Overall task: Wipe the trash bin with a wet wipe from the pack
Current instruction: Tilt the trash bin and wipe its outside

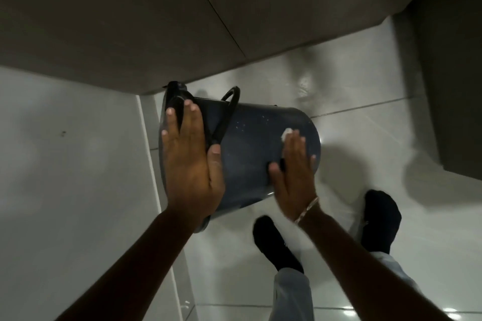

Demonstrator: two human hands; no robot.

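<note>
Where the trash bin [250, 138] is: tipped sideways over the tiled floor [365, 138], between both hands.
Left hand [190, 164]: released, fingers flat against the rim end.
Right hand [294, 172]: released, palm pressing the wet wipe [287, 133] on the bin's wall.
Risk: neither hand grips, so a hard stroke could roll or drop the bin.

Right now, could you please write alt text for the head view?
A person's right hand presses a white wipe flat against a dark blue trash bin turned on its side, while the left hand rests flat on its rim end. Black-socked feet stand on glossy white tiles.
</note>
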